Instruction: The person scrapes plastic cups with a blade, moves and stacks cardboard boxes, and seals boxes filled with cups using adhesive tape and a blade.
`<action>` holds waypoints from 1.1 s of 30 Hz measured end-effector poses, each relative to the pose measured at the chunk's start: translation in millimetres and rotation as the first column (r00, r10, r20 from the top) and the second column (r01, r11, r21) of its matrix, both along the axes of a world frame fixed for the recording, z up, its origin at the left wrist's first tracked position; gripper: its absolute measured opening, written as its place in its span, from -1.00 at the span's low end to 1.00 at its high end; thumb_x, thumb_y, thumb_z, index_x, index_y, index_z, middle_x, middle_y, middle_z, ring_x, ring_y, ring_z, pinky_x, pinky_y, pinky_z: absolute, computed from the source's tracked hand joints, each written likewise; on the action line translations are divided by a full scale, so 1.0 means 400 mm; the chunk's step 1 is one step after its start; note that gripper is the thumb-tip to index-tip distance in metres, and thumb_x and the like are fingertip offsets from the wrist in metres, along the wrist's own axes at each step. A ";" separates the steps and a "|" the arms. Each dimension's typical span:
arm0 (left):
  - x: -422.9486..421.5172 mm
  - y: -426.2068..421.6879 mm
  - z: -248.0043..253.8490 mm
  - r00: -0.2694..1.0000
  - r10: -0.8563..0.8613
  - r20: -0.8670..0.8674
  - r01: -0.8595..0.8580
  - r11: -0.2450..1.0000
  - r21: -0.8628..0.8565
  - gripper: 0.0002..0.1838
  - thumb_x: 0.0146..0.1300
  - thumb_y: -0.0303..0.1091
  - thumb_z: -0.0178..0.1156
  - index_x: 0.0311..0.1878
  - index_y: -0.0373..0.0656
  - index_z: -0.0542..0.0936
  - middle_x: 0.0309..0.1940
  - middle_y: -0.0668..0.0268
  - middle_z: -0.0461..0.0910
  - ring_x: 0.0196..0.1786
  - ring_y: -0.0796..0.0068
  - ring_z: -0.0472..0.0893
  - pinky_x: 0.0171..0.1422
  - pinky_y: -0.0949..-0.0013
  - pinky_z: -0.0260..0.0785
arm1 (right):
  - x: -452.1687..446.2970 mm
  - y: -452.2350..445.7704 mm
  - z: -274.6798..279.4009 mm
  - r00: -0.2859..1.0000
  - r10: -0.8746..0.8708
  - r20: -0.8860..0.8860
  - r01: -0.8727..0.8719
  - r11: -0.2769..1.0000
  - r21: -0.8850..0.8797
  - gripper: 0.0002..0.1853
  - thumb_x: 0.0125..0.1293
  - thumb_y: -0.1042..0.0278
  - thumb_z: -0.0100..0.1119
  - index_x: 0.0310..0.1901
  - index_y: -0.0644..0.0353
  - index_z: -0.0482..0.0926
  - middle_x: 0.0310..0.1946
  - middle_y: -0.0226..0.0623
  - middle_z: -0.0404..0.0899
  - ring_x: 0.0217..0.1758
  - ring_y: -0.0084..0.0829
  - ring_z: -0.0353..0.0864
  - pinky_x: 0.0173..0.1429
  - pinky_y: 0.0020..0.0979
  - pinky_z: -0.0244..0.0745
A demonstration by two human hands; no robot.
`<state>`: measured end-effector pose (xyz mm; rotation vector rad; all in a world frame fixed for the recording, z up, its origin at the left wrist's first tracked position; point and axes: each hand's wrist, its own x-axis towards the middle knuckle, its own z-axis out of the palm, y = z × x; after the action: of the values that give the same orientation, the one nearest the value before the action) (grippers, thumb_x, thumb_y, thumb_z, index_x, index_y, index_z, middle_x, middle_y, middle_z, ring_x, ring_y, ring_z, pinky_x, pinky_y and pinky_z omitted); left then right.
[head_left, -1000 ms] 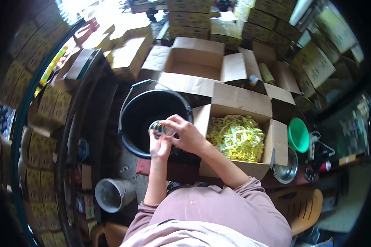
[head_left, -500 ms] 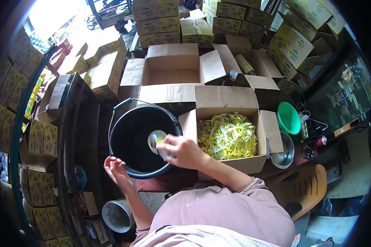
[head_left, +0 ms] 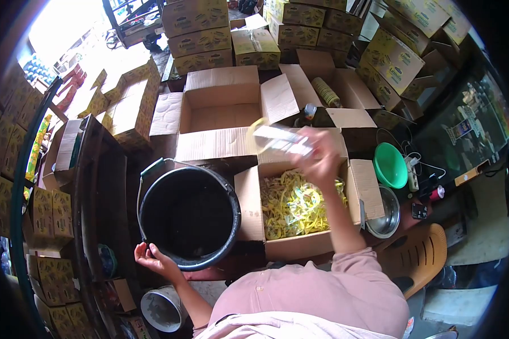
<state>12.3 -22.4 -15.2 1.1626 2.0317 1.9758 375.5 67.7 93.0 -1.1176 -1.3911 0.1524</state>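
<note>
My right hand [head_left: 318, 155] is closed around a clear container with a yellow end [head_left: 283, 140]. Motion blurs both, and the exact kind of container is unclear. They are above an open cardboard box [head_left: 300, 244] filled with yellow and pale shredded strips [head_left: 288, 206]. To the left stands a black bucket [head_left: 189, 217], its wire handle [head_left: 140, 200] leaning over the left rim. My left hand [head_left: 155, 263] is at the bucket's near-left edge, palm up with fingers apart and nothing in it.
Behind is another open carton [head_left: 220, 117]. A further box holds a stack of round yellowish pieces [head_left: 326, 93], with a bottle [head_left: 309, 112] beside it. Right are a green bowl [head_left: 391, 165], metal bowl [head_left: 385, 217] and chair [head_left: 421, 254]. A white bucket [head_left: 163, 309] stands below left.
My right hand has lifted the clear container out of the bucket and swung it right and away, over the strip-filled box. My left hand stays by the bucket. The camera view has shifted slightly.
</note>
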 end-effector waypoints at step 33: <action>0.016 0.002 0.020 0.991 0.110 -0.081 -0.122 0.979 -0.163 -0.69 0.12 -0.40 -0.01 -0.07 -0.24 0.27 -0.19 0.24 0.31 -0.05 0.41 0.32 0.12 0.35 0.09 | 0.279 0.436 -0.256 0.666 -0.456 0.591 0.578 0.815 -0.022 -0.42 -0.21 0.19 0.32 -0.08 0.16 0.38 -0.20 -0.29 0.37 -0.09 -0.26 0.38 -0.07 -0.20 0.27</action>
<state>18.6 -21.4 -7.1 1.1190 2.3003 1.7912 487.2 242.1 -9.5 -1.8049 -1.5148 -0.5094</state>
